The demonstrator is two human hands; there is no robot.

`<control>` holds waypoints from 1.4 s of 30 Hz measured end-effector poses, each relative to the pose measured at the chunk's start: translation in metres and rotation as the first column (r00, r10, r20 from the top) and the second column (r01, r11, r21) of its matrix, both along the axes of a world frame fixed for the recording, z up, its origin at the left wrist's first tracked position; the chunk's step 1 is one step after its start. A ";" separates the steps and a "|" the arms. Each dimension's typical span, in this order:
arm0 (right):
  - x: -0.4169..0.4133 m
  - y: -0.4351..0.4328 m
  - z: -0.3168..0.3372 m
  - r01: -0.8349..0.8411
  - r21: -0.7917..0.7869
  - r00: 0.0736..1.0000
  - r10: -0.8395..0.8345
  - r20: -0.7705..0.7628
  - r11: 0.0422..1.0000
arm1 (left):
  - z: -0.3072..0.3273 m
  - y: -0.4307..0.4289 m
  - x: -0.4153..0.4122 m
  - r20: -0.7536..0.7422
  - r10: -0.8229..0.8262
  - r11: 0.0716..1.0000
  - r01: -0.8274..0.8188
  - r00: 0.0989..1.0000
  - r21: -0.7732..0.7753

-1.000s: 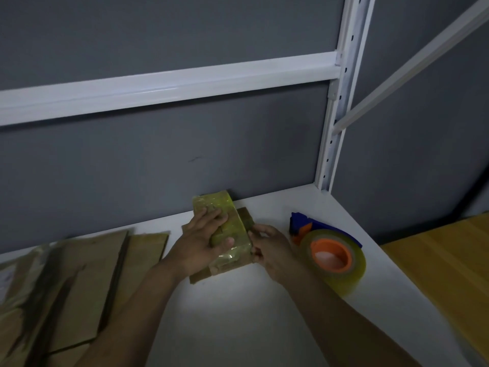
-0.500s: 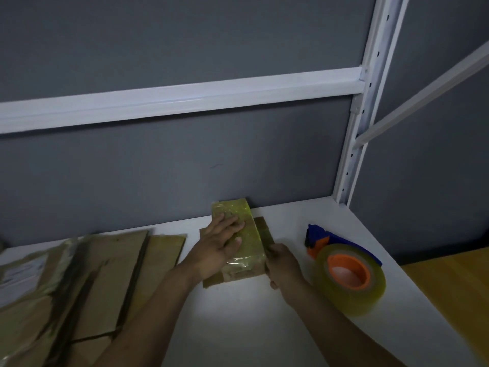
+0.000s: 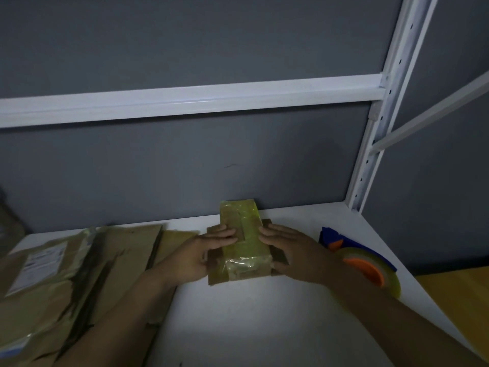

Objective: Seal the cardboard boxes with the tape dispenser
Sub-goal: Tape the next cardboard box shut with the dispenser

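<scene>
A small cardboard box (image 3: 244,247) wrapped in yellowish clear tape lies on the white shelf (image 3: 238,313) near the grey back wall. My left hand (image 3: 201,252) holds its left side, fingers straight on top and thumb on the near face. My right hand (image 3: 293,254) holds the right side the same way, fingers flat on the tape. The blue tape dispenser (image 3: 357,258), with an orange core and a clear roll, lies on the shelf just right of my right wrist, untouched.
Several flattened cardboard pieces and a labelled parcel (image 3: 66,282) are stacked at the left of the shelf. A white upright post (image 3: 375,133) and a horizontal rail (image 3: 185,102) frame the back. A yellow wooden surface (image 3: 460,300) lies beyond the shelf's right edge.
My left hand slid from the top of the box to its left side. My right hand came up from the near right corner onto the right side. The camera view tilted and shifted.
</scene>
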State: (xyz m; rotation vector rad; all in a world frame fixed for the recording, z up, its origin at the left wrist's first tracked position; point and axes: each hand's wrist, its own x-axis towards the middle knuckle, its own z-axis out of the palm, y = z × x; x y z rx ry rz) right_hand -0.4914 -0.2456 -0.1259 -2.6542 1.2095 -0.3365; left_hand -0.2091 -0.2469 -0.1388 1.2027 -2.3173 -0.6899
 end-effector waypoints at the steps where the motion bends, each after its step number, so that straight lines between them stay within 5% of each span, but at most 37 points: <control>1: 0.000 -0.003 0.002 -0.024 -0.015 0.999 0.024 -0.035 1.000 | 0.000 0.000 0.001 0.031 -0.004 1.000 0.004 1.000 -0.018; 11: 0.017 -0.004 -0.023 0.036 -0.164 0.992 -0.016 0.124 0.986 | -0.026 0.007 -0.016 -0.129 0.136 0.935 -0.170 0.982 -0.311; 17: 0.011 0.000 -0.006 -0.020 0.101 0.984 0.001 0.180 0.995 | -0.015 0.007 -0.014 0.015 0.106 0.978 -0.101 0.994 -0.183; 26: 0.048 -0.001 -0.048 0.250 -0.085 0.830 -0.168 0.531 0.965 | -0.027 0.010 -0.044 -0.216 0.272 0.908 -0.324 0.938 -0.264; 30: 0.034 -0.001 -0.046 0.135 -0.138 0.898 -0.062 0.437 0.981 | -0.028 0.008 -0.035 -0.174 0.220 0.928 -0.261 0.960 -0.268; 34: 0.015 0.001 -0.037 0.036 0.020 0.929 -0.040 0.369 0.999 | -0.029 0.004 -0.018 -0.224 0.134 0.972 -0.172 0.965 -0.161; 38: 0.016 0.005 -0.034 0.089 0.033 0.937 -0.094 0.336 0.996 | -0.029 0.007 -0.016 -0.235 0.099 0.992 -0.114 0.967 -0.053; 42: 0.017 0.003 -0.023 0.068 0.103 0.922 -0.102 0.373 0.992 | -0.015 0.006 -0.008 -0.080 0.062 0.998 -0.064 0.995 -0.027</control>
